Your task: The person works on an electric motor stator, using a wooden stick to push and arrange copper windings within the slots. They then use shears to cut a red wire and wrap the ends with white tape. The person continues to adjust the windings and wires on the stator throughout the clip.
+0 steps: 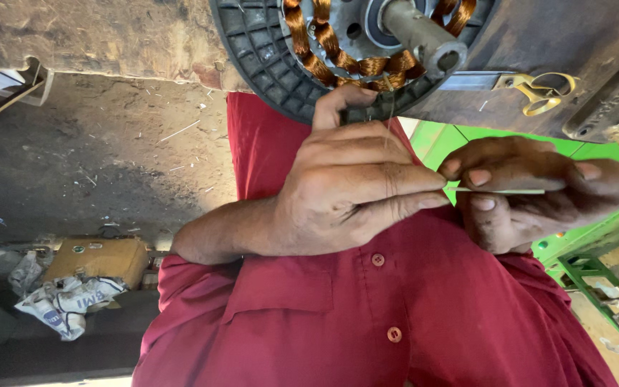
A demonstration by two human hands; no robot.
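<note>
Head view, scene appears upside down; left hand (349, 190) comes in from the lower left, forearm bent across a red buttoned shirt (395, 315), back of the hand to the camera, thumb raised and touching the dark ribbed rim of a round motor stator (266, 57); its fingers (413, 192) lie together, extended rightward, tips pinched on a thin pale strip (499, 191); right hand (539, 193) meets it from the right, fingers curled and closed on the same strip, nails showing; strip runs level between the two hands, just below the stator; copper windings (345, 61) ring a grey steel shaft (424, 36); yellow-handled scissors (539, 89) lie on the worn wooden desk (109, 36) beside the stator; green metal frame (603, 265) at right.
</note>
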